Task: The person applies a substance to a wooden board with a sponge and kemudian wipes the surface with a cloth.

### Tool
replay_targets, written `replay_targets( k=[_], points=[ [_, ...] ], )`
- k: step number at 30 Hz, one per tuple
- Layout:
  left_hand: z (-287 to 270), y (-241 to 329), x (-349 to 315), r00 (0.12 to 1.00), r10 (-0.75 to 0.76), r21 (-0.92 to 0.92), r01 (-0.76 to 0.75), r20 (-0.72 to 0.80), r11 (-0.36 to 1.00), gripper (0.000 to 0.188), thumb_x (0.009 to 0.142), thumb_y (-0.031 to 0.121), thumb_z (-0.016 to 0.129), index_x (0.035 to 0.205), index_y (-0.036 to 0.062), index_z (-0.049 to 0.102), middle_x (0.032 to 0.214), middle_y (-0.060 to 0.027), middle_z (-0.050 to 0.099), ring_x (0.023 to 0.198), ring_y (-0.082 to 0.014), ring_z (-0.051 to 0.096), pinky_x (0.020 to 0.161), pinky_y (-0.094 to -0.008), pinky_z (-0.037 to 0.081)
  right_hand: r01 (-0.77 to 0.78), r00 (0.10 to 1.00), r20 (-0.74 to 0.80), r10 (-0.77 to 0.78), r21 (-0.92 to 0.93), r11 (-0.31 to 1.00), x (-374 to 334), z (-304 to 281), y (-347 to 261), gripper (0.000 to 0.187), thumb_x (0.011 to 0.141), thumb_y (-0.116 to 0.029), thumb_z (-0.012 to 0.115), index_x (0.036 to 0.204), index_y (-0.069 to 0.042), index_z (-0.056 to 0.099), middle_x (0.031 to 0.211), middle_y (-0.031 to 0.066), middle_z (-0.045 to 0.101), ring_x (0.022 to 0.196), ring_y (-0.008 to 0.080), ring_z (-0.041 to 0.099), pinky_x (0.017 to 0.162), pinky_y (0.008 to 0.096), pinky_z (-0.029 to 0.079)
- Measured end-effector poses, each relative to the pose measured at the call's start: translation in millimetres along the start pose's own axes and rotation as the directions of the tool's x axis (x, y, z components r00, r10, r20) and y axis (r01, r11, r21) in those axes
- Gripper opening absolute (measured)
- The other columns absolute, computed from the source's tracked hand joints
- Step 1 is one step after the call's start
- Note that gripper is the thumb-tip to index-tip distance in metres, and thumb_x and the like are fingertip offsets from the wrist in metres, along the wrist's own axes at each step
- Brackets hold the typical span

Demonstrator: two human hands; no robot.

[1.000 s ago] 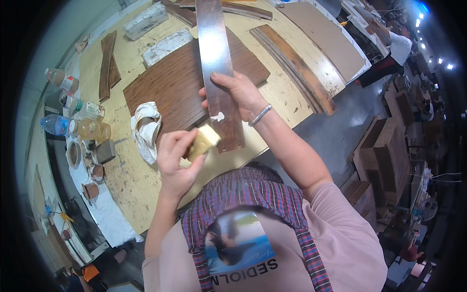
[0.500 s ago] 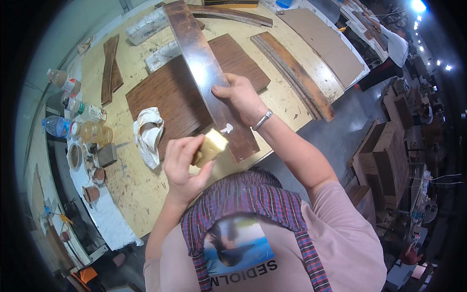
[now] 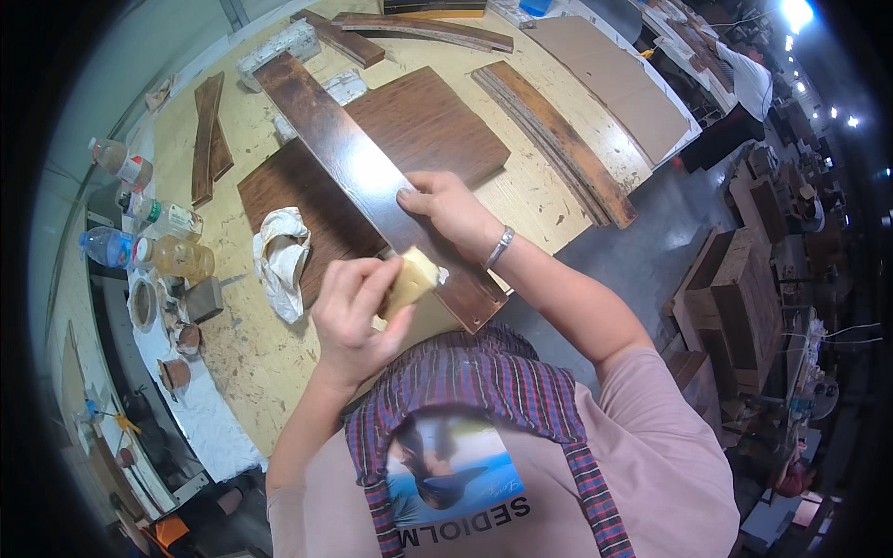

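Observation:
A long dark-brown wooden board [image 3: 346,153] with a glossy face slants from the far left down to the near right. My right hand [image 3: 453,212] grips its right edge, thumb on top. My left hand [image 3: 352,312] pinches a yellow sponge [image 3: 409,281] against the near part of the board. Beside the sponge is a small white smear [image 3: 443,275] on the board's face. Beneath the board lies a wide brown wooden panel [image 3: 446,121] on the table. A crumpled white cloth [image 3: 282,260] rests at the panel's left corner.
The worktable [image 3: 242,363] carries narrow wooden strips [image 3: 558,139] on the right and crossed strips [image 3: 212,130] on the left. Wrapped white blocks [image 3: 288,46] sit at the back. Bottles [image 3: 177,259] and small pots [image 3: 173,372] line the left edge. A person [image 3: 744,88] stands far right.
The board's far end has swung left and lower, and its near end has shifted right and closer. The right hand moved down with it. The sponge now meets the board by the smear.

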State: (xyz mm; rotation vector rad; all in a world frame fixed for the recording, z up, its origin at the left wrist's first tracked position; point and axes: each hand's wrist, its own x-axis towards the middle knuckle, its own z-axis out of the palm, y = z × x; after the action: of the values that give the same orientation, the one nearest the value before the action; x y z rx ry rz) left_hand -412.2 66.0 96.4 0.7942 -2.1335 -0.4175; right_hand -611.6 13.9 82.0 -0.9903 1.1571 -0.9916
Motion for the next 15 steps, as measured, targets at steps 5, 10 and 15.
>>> replay_targets(
  k=[5,10,15],
  points=[
    [-15,-48,25,0.968,-0.093,0.113,0.122,-0.233,0.986,0.041,0.068,0.005,0.075,0.108,0.0027,0.066,0.093,-0.0112,0.061,0.081,-0.0244,0.058,0.07,-0.0348,0.049,0.019,0.999,0.047,-0.014,-0.1,0.995,-16,-4,1,0.028,0.094,-0.01,0.055,0.116,0.007,0.062,0.102,0.0034,0.067,0.091,0.0087,0.056,0.085,0.0265,0.047],
    [-31,-40,26,0.97,-0.122,0.149,0.155,-0.209,0.977,0.041,0.069,0.006,0.076,0.108,0.0024,0.067,0.093,-0.0109,0.062,0.079,-0.0247,0.058,0.069,-0.0346,0.049,0.039,0.997,0.07,-0.025,-0.199,0.979,-33,-12,5,0.031,0.096,-0.012,0.052,0.118,0.008,0.06,0.105,0.0045,0.067,0.095,0.0103,0.056,0.088,0.0282,0.046],
    [-4,-13,7,0.998,0.005,0.107,0.002,-0.065,0.994,0.044,0.065,0.007,0.076,0.108,0.0037,0.067,0.093,-0.0104,0.062,0.08,-0.0245,0.06,0.067,-0.0343,0.051,0.065,0.994,0.102,-0.041,-0.245,0.967,-37,-15,12,0.034,0.096,-0.014,0.052,0.122,0.008,0.059,0.108,0.0079,0.067,0.099,0.0119,0.057,0.092,0.0295,0.046]
  ],
)
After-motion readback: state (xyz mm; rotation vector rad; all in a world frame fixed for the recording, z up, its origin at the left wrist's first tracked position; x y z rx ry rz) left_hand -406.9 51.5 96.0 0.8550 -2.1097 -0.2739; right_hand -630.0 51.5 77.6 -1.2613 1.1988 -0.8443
